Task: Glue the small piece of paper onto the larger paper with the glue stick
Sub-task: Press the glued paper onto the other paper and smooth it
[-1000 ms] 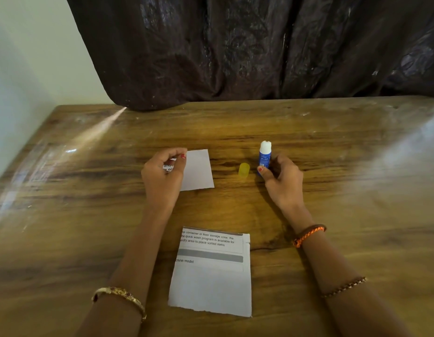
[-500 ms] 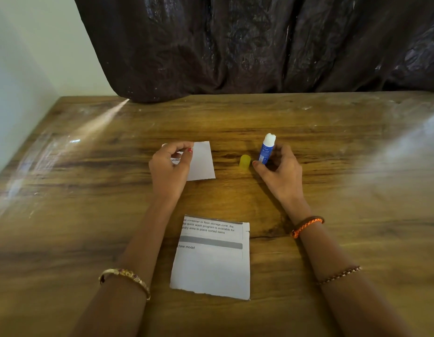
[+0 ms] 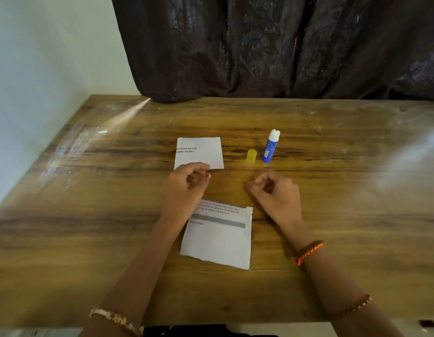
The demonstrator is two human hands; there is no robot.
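Note:
The small piece of paper (image 3: 198,152), white with two lines of print, lies flat on the wooden table (image 3: 89,215). My left hand (image 3: 186,188) is just in front of it, fingers curled, with the fingertips over its near edge and no visible grip. The larger paper (image 3: 218,242), with printed text and a grey bar, lies nearer to me, its left corner under my left wrist. A blue glue stick (image 3: 270,147) stands uncapped, white glue showing, and its yellow cap (image 3: 251,156) sits to its left. My right hand (image 3: 275,193) is loosely curled and holds nothing, in front of the glue stick.
A dark crumpled curtain (image 3: 271,45) hangs behind the table's far edge. A pale wall (image 3: 40,57) runs along the left side. The table's near edge (image 3: 259,323) shows at the bottom of the view.
My right hand has let go of the glue stick and drawn back towards me. My left hand has slid back to the small paper's near edge, which now lies flat with its print showing.

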